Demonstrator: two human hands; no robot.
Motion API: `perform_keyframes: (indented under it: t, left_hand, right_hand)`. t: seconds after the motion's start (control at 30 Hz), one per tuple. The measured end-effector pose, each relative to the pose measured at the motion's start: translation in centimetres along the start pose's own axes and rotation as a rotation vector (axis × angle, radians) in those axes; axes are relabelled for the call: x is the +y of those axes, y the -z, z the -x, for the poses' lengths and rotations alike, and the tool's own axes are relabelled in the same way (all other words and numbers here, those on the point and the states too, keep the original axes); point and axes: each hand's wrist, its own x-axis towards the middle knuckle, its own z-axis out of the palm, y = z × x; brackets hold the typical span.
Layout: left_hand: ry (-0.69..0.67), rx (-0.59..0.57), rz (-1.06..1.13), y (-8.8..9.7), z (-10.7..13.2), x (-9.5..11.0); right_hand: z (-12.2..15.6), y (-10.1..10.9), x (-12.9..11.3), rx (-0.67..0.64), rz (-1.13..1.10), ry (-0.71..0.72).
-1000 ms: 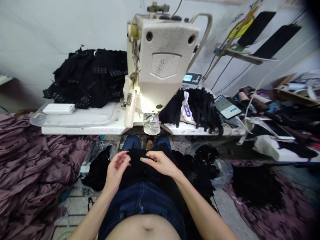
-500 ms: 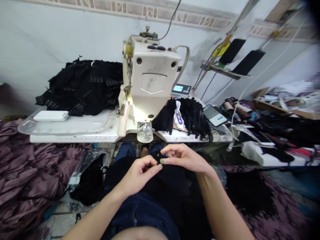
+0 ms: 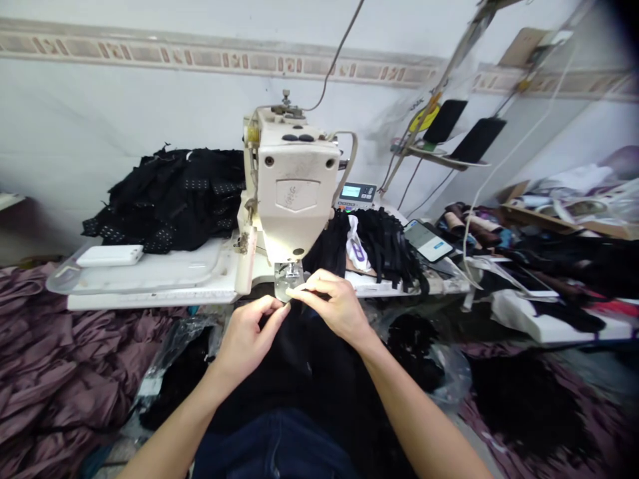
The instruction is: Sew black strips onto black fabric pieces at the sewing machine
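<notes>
- The sewing machine (image 3: 292,193) stands mid-table (image 3: 150,298), with a heap of cut pieces (image 3: 170,196) to its left, against the wall.
- A flat case (image 3: 110,255) lies in front of that heap.
- A bundle of strips (image 3: 387,246) and a phone (image 3: 428,241) lie to the machine's right.
- The left hand (image 3: 247,339) and right hand (image 3: 334,305) meet just before the machine's foot, pinching the lap cloth (image 3: 299,379).
- Crumpled cloth (image 3: 44,372) lies below the table at left.

Light: even, fairly bright indoor light, with a small warm glow under the sewing machine (image 3: 292,193) head. White wall (image 3: 124,113) is bright, without glare.
Shadow: black cloth (image 3: 299,359) reads as one flat dark mass.
Focus: left hand (image 3: 247,336) and right hand (image 3: 334,306) sharp.
Edges: lines bow, right side smears, top right corner goes black.
</notes>
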Motion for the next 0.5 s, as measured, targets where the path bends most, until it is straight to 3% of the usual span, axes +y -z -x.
perform_keyframes:
  t: [0.13, 0.23, 0.33, 0.5]
  left_hand:
    - [-0.392, 0.353, -0.51, -0.8, 0.1, -0.9]
    - [-0.651, 0.312, -0.622, -2.1, 0.7, -1.1]
    - [-0.686, 0.249, -0.659, -3.2, 1.2, -1.0]
    - [-0.626, 0.321, -0.665, -4.5, 1.3, -0.7]
  right_hand:
    - [-0.2, -1.7, 0.9, 0.185, 0.027, 0.022]
    - [-0.2, -2.1, 1.2, 0.233, 0.054, 0.018]
    - [-0.3, -1.7, 1.0, 0.212, 0.137, 0.042]
    - [0.5, -1.1, 0.8, 0.069, 0.316, 0.172]
